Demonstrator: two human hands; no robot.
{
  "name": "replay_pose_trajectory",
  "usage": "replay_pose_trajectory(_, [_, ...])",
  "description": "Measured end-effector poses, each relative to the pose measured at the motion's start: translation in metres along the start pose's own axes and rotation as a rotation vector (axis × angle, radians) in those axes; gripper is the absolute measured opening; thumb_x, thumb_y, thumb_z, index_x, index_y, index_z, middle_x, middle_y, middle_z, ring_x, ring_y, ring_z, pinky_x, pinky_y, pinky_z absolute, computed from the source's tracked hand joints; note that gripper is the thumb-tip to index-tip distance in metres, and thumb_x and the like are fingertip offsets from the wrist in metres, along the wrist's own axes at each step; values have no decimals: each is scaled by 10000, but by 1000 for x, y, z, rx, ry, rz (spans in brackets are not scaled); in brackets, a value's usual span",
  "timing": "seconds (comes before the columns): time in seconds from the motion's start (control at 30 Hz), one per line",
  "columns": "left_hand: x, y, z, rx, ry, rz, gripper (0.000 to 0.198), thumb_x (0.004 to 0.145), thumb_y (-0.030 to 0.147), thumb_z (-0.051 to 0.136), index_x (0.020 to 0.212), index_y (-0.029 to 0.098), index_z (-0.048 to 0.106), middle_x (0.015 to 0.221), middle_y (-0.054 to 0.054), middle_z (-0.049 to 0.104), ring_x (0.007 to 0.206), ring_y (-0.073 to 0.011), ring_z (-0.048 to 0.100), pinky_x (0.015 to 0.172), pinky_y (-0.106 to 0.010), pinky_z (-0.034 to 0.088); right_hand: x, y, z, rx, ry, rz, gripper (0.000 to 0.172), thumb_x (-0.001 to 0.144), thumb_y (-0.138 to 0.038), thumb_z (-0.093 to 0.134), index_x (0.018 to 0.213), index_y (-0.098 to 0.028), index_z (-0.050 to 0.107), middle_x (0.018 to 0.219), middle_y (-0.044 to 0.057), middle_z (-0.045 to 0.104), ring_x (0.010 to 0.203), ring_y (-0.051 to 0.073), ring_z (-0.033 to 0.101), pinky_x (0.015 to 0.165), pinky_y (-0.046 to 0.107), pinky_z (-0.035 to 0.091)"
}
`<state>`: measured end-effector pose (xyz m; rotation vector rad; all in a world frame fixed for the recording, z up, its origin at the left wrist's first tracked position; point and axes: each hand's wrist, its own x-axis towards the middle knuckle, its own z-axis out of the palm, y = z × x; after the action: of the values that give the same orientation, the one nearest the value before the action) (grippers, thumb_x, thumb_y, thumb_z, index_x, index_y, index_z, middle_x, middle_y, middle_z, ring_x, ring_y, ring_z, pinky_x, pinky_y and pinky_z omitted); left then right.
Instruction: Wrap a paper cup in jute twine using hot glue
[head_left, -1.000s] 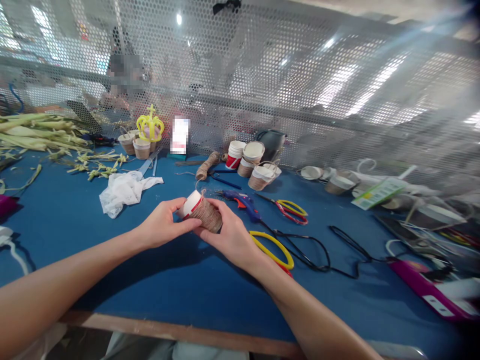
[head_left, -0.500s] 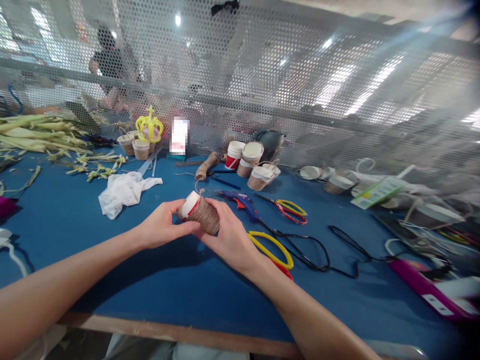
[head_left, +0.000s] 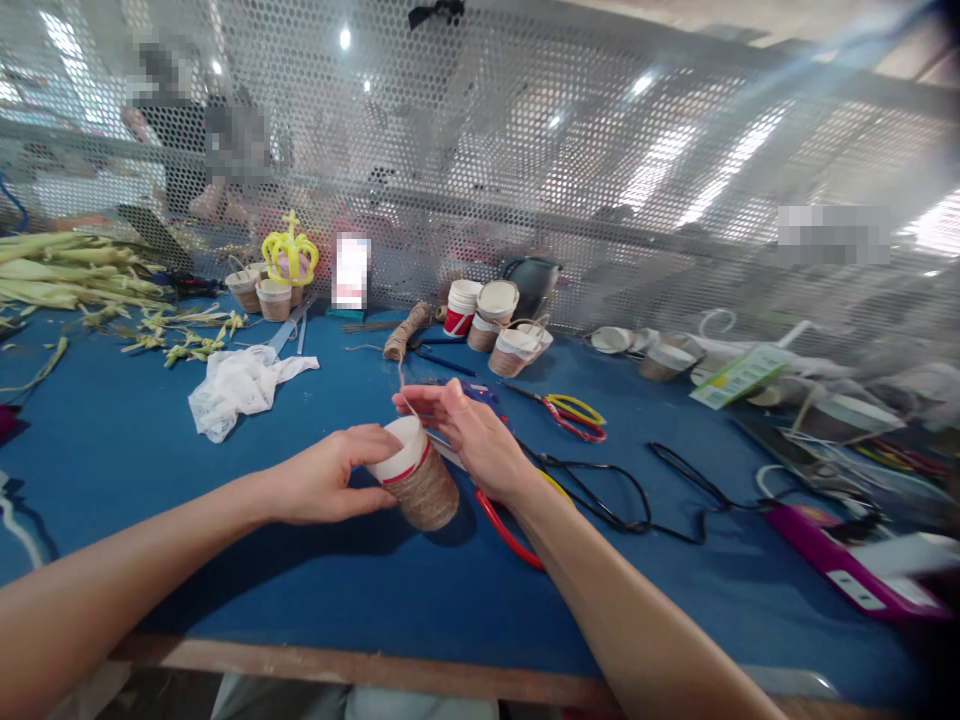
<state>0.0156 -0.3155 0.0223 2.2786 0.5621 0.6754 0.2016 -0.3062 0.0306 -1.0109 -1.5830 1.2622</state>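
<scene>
A paper cup (head_left: 415, 483), white with a red band and wound with brown twine over most of its side, lies tilted just above the blue table (head_left: 315, 590). My left hand (head_left: 330, 485) grips it at the rim end. My right hand (head_left: 469, 432) is behind the cup, fingers pinched on the loose twine strand (head_left: 403, 385) that runs up from the cup. A twine spool (head_left: 401, 333) lies further back. Red and yellow scissors (head_left: 510, 535) lie under my right wrist.
Several twine-wrapped cups (head_left: 501, 322) stand at the back by a perforated metal screen (head_left: 525, 170). A blue glue gun (head_left: 480, 392), scissors (head_left: 574, 412), black cable (head_left: 660, 500), white cloth (head_left: 236, 385), yellow crown (head_left: 290, 255) and palm leaves (head_left: 67, 270) lie around. People sit behind the screen.
My right hand has let go of the cup's side and lifted back, pulling the twine strand up. The cup has dropped lower and tilted, held by my left hand alone.
</scene>
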Motion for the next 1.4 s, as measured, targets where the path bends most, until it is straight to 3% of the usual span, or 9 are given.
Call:
replay_pose_trajectory(0.2, [1,8,3,-169,-87,24,166,785,187,571,925,131,642,990,-92,626,938,-195,557,893,-315,409,12,1,3,100,-33,21,419,838,-507,429,993,-157,600,1031,101,654,952,167,607,868,347,463])
replay_pose_trajectory(0.4, [-1,5,3,-55,9,13,98,751,211,622,820,156,664,903,-47,556,937,-181,495,916,-308,377,13,4,6,21,-68,97,349,854,-435,423,902,-139,600,882,85,678,819,153,633,770,309,492])
replay_pose_trajectory(0.67, [0,-1,3,-100,83,-58,102,745,236,622,790,148,648,880,-42,544,883,-176,493,848,-300,396,6,-3,-13,-457,204,-100,284,863,-341,396,923,-132,579,663,18,598,579,117,572,561,249,482])
replay_pose_trajectory(0.8, [0,-10,3,-215,190,-83,130,741,246,630,817,141,644,877,-46,576,910,-189,522,865,-301,395,-9,-20,-16,-513,-49,-106,334,822,-402,477,1018,-150,574,955,80,651,839,179,613,699,305,503])
replay_pose_trajectory(0.9, [-1,-13,3,-279,248,-115,206,737,256,631,899,130,640,942,-66,610,956,-211,542,887,-314,396,-17,-28,-14,-531,-220,-64,527,728,-393,621,1188,-173,490,1094,79,621,936,216,601,765,345,500])
replay_pose_trajectory(1.03, [0,-11,4,-321,225,-190,341,697,256,667,1005,120,612,1002,-77,647,996,-228,553,909,-333,399,-18,-24,-10,-569,-201,-7,551,723,-350,640,1210,-147,479,1063,80,638,912,221,614,773,362,499])
replay_pose_trajectory(1.2, [1,-10,3,-348,179,-274,264,752,262,584,957,103,632,937,-74,684,857,-217,608,798,-330,462,-15,-17,-7,-637,-227,-50,577,726,-363,636,1235,-156,460,1108,95,622,934,226,612,786,371,495])
replay_pose_trajectory(1.27, [1,-11,3,-334,178,-285,249,750,253,579,936,99,639,916,-68,691,834,-211,613,790,-323,465,-9,-18,-14,-715,-121,-43,510,774,-379,577,1216,-145,475,1113,102,621,925,204,617,773,336,500])
replay_pose_trajectory(1.4, [2,-13,3,-313,216,-293,251,745,263,580,928,101,640,919,-64,692,847,-212,615,810,-322,465,10,-15,-47,-1117,310,103,314,874,-340,419,1007,-121,600,947,131,669,886,226,626,776,354,470])
